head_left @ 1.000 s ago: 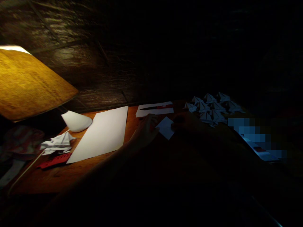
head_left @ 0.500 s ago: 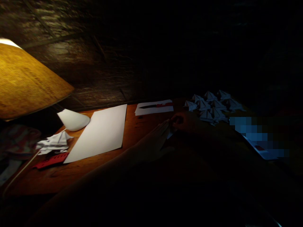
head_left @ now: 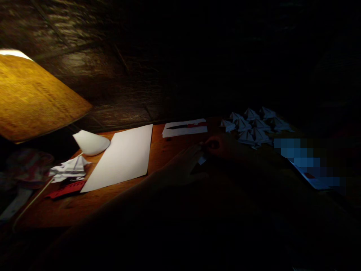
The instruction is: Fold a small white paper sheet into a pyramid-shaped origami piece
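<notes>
My left hand (head_left: 188, 162) lies flat on the dark wooden table with its fingers stretched out and thumb apart. Beneath its fingers a small piece of white paper (head_left: 202, 160) shows in part. Against the left fingertips, my right hand (head_left: 219, 146) is closed in a pinch at the paper's far edge. Deep shadow hides most of the paper and the exact grip. Just beyond the right hand stand several folded paper figures (head_left: 255, 126) in a group.
A knife (head_left: 186, 127) with a red handle lies on paper sheets (head_left: 184, 132). Leftward are a large white sheet (head_left: 121, 162), a curled paper (head_left: 91, 143), a folded paper figure (head_left: 70, 168), a red strip (head_left: 66, 189) and a lit lampshade (head_left: 36, 98). A phone-like device (head_left: 313, 180) glows right.
The view has shifted slightly, so things on the left appear further right. Both hands stay at the paper, with a little more of it showing between them.
</notes>
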Tool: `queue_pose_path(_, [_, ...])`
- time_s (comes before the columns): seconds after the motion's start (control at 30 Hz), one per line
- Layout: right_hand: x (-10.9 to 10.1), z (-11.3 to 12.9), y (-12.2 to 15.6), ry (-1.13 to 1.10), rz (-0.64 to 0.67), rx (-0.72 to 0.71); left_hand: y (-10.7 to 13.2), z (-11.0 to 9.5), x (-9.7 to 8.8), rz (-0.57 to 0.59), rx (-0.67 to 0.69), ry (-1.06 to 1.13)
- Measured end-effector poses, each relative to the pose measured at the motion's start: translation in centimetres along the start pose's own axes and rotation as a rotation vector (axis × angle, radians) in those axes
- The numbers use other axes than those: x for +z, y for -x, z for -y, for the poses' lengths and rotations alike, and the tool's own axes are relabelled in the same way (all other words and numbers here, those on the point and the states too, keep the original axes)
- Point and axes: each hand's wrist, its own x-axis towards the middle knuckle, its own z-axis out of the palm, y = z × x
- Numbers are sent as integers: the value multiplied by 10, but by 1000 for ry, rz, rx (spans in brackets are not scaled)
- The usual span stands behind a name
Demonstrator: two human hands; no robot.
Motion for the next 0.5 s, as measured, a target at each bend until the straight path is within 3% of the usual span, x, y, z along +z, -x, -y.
queue_pose_path(0.27, [-18,12,6,388,201,-72,-3,3,-1,49,31,-122])
queue_pose_path(0.5, [-18,25,16,638,230,-90,-1,8,3,32,41,-131])
